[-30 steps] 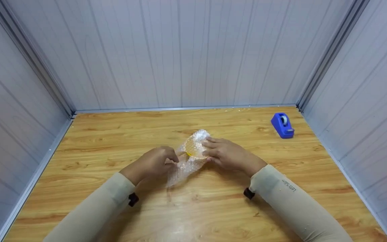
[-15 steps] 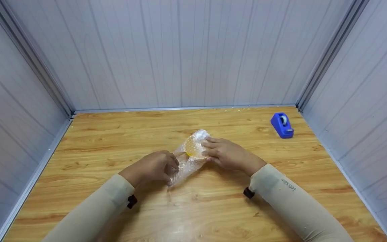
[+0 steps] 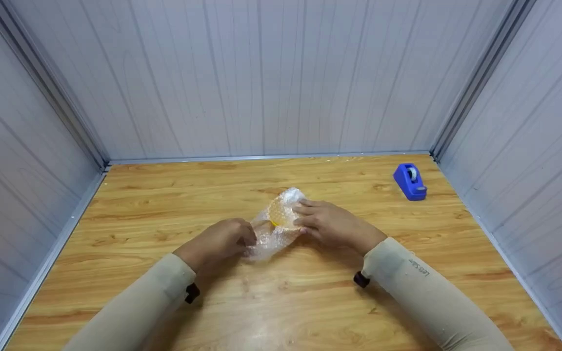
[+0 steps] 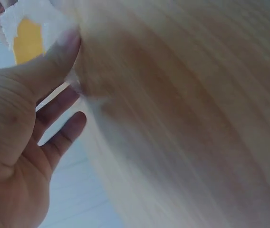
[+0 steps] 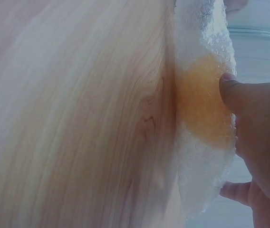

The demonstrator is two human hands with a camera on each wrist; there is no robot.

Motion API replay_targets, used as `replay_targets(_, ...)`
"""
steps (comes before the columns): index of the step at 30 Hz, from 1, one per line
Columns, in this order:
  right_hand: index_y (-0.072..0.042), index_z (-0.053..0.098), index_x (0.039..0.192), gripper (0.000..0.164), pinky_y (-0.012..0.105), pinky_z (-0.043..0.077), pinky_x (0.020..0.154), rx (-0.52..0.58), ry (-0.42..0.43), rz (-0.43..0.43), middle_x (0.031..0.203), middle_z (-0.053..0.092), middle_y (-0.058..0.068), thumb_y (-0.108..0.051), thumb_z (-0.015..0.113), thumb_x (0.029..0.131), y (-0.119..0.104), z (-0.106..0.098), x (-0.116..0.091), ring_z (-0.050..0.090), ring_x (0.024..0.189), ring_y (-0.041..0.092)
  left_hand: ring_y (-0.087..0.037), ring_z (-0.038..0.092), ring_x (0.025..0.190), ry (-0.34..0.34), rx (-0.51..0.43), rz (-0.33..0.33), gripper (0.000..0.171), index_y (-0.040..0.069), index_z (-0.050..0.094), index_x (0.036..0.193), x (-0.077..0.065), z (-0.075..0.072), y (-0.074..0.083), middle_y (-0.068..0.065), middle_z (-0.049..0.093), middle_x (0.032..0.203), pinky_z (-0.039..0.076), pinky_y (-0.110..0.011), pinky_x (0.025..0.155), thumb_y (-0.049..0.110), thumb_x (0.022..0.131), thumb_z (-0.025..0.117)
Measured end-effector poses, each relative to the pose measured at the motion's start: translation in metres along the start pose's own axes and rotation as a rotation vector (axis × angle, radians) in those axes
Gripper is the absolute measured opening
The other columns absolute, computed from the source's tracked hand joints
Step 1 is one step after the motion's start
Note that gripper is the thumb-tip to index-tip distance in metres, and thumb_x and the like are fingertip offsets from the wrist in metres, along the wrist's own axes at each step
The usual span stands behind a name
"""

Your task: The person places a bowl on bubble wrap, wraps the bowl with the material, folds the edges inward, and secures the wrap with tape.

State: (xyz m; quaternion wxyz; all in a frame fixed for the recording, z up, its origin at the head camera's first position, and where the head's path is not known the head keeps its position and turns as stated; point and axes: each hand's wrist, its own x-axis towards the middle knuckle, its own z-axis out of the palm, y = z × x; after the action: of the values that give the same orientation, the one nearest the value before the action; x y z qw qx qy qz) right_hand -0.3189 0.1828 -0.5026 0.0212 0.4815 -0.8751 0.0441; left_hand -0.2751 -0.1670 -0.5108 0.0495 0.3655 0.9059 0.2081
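A yellow round thing [image 3: 277, 213] lies wrapped in clear bubble wrap [image 3: 273, 243] near the middle of the table. Its exact kind is hidden by the film; a bright yellow edge shows at the wrap's open left end. My left hand [image 3: 218, 243] pinches the loose end of the bubble wrap between thumb and fingers, as the left wrist view also shows. From the right, my right hand [image 3: 332, 224] holds the wrapped thing, fingers over its top and thumb [image 5: 229, 90] against its near side. Through the film, an orange-yellow patch [image 5: 204, 102] shows in the right wrist view.
A blue tape dispenser [image 3: 410, 182] with a roll of tape stands at the back right of the wooden table [image 3: 281, 312]. Pale panel walls [image 3: 261, 78] enclose the table at the back and both sides.
The left hand has shifted its grip along the loose end of the bubble wrap, and that end is drawn in shorter. The right hand and the tape dispenser stay in place.
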Motion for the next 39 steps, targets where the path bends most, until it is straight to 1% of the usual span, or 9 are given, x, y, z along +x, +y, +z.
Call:
replay_targets(6,-0.014,0.074,0.152,0.038,0.055,0.04,0.136,-0.014,-0.002,-0.003,0.174,0.056,0.012,-0.029,0.059,0.12,-0.001,0.0,0.0,0.044,0.168,0.038,-0.025,0.082,0.111,0.079,0.024,0.034,0.021,0.009,0.09,0.113,-0.001,0.002,-0.003,-0.006,0.087,0.113,0.068,-0.043,0.102,-0.004,0.103,0.078)
replay_targets(12,-0.014,0.073,0.152,0.039,0.055,0.04,0.136,0.004,-0.004,-0.003,0.174,0.055,0.013,-0.029,0.059,0.12,0.0,-0.002,0.0,0.044,0.168,0.038,-0.024,0.082,0.113,0.115,-0.074,0.023,0.023,0.01,0.09,0.115,0.001,-0.001,0.0,-0.004,0.086,0.113,0.067,-0.043,0.103,-0.004,0.104,0.076)
replay_targets(15,-0.013,0.073,0.152,0.039,0.055,0.04,0.137,0.011,-0.006,-0.007,0.175,0.054,0.013,-0.029,0.059,0.12,0.001,-0.003,0.0,0.044,0.168,0.039,-0.023,0.081,0.109,0.116,-0.084,0.026,0.022,0.011,0.09,0.11,0.001,-0.002,0.003,-0.002,0.086,0.11,0.067,-0.042,0.101,-0.006,0.102,0.078)
replay_targets(23,-0.013,0.073,0.153,0.038,0.055,0.041,0.136,0.008,-0.007,-0.023,0.174,0.055,0.014,-0.025,0.059,0.12,0.004,-0.001,0.002,0.044,0.168,0.04,-0.026,0.081,0.105,0.144,0.035,0.139,0.035,0.007,0.09,0.105,-0.001,0.002,0.003,-0.006,0.086,0.106,0.068,-0.041,0.098,-0.021,0.093,0.072)
replay_targets(27,-0.013,0.072,0.154,0.038,0.055,0.04,0.136,0.015,-0.015,-0.012,0.175,0.054,0.013,-0.025,0.059,0.12,0.003,-0.002,0.002,0.043,0.169,0.039,-0.025,0.08,0.104,0.161,0.027,0.162,0.035,0.009,0.09,0.105,-0.002,0.004,0.002,-0.005,0.085,0.106,0.068,-0.039,0.098,-0.018,0.096,0.07)
replay_targets(30,-0.014,0.073,0.153,0.038,0.055,0.04,0.136,0.012,-0.014,-0.005,0.174,0.055,0.013,-0.025,0.06,0.119,0.003,-0.002,0.002,0.043,0.169,0.038,-0.023,0.076,0.106,0.158,-0.022,0.14,0.028,0.01,0.09,0.106,-0.001,0.003,0.002,-0.003,0.083,0.109,0.066,-0.04,0.099,-0.011,0.101,0.073)
replay_targets(32,-0.014,0.073,0.153,0.038,0.055,0.04,0.136,0.012,-0.016,0.0,0.175,0.055,0.012,-0.025,0.06,0.12,0.003,-0.001,0.002,0.043,0.169,0.038,-0.023,0.072,0.112,0.153,-0.069,0.099,0.023,0.012,0.09,0.108,-0.001,0.001,0.003,-0.002,0.081,0.115,0.064,-0.041,0.102,-0.005,0.104,0.075)
replay_targets(36,-0.014,0.073,0.153,0.038,0.055,0.039,0.137,0.016,-0.02,0.007,0.175,0.054,0.012,-0.025,0.059,0.12,0.002,-0.002,0.002,0.042,0.169,0.038,-0.025,0.062,0.137,0.174,-0.185,-0.028,0.016,0.018,0.089,0.108,0.003,0.0,0.006,0.0,0.072,0.138,0.059,-0.049,0.113,0.006,0.106,0.079)
replay_targets(39,-0.014,0.072,0.153,0.038,0.055,0.04,0.136,0.015,-0.017,0.001,0.175,0.054,0.013,-0.024,0.06,0.12,0.002,-0.002,0.001,0.043,0.169,0.038,-0.032,0.052,0.155,0.203,-0.292,-0.111,0.013,0.021,0.086,0.104,0.013,0.0,0.009,0.0,0.064,0.155,0.053,-0.056,0.123,0.013,0.109,0.077)
